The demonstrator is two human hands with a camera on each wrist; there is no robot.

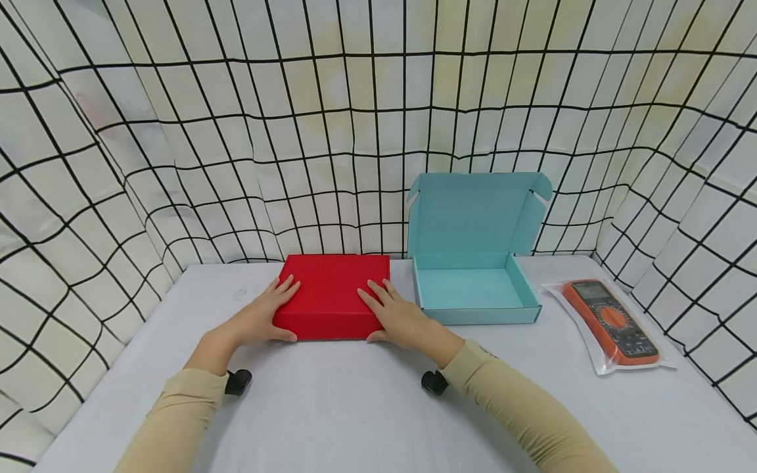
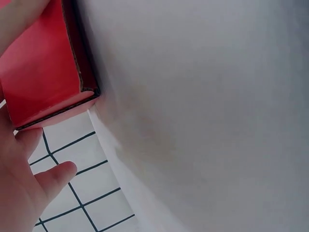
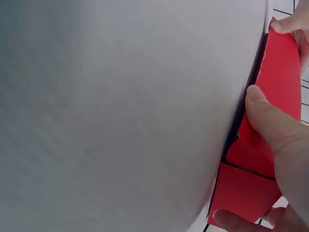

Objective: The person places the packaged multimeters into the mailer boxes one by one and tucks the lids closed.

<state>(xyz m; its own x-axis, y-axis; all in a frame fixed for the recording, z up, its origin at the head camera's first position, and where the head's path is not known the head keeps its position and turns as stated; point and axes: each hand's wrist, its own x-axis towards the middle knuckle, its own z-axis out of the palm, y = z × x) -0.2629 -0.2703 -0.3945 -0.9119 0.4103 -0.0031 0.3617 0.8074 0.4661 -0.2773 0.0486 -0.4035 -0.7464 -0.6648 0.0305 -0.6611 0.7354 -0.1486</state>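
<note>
A red cardboard box point(image 1: 337, 289) with its lid down lies on the white table, towards the back. My left hand point(image 1: 263, 314) rests at its left side, fingers spread over the top edge and thumb by the front corner. At the right side lies my right hand point(image 1: 399, 316), with straight, spread fingers on the top and the thumb at the front. In the right wrist view the thumb point(image 3: 273, 118) presses the front face of the red box point(image 3: 282, 72). The left wrist view shows fingers beside the box's side point(image 2: 46, 67).
A light blue cardboard box point(image 1: 473, 289) stands with its lid up, right of the red one. Farther right lies an orange multimeter point(image 1: 612, 322) in a clear plastic bag. White cloth with a black grid point(image 1: 378, 131) hangs around the table point(image 1: 331, 407).
</note>
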